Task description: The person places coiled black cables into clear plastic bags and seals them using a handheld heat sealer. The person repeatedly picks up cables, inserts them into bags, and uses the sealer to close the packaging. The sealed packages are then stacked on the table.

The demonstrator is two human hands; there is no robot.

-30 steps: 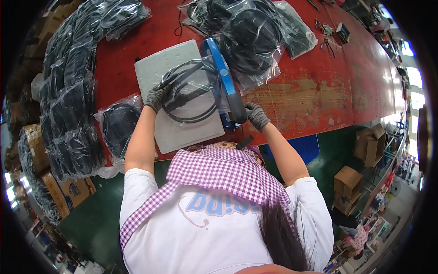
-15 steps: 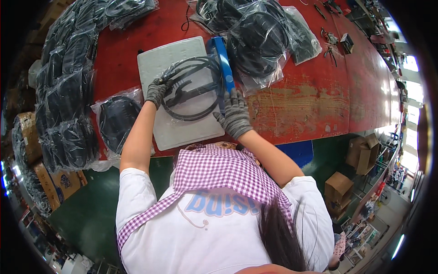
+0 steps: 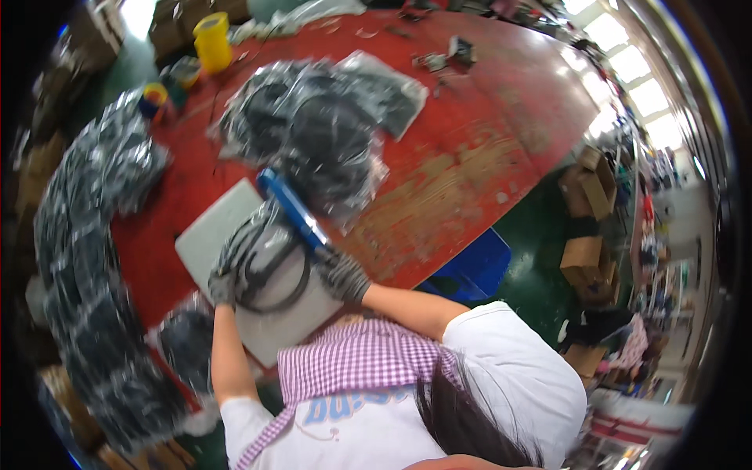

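Note:
A coiled black cable in a clear plastic bag (image 3: 270,254) lies on a pale flat board (image 3: 211,223) on the red table. At the bag's left edge, my left hand (image 3: 223,287), in a grey glove, is closed on the plastic. Along the right side of the board runs a long blue bar (image 3: 294,210), which looks like the arm of a bag sealer. My right hand (image 3: 343,276), gloved too, presses on the near end of that bar with its fingers curled over it. Motion blur softens both hands, and the bag's right edge goes out of sight at the bar.
Bagged black coils (image 3: 329,125) are heaped beyond the bar. A long row of similar bags (image 3: 86,266) lines the left side, and one bag (image 3: 186,341) lies left of my forearm. Farther off are a yellow cylinder (image 3: 212,43) and hand tools (image 3: 431,61). Cardboard boxes (image 3: 586,188) stand right.
The whole view has turned and shifted, so the table's far side shows more. Both hands keep their places on the bag and the blue bar.

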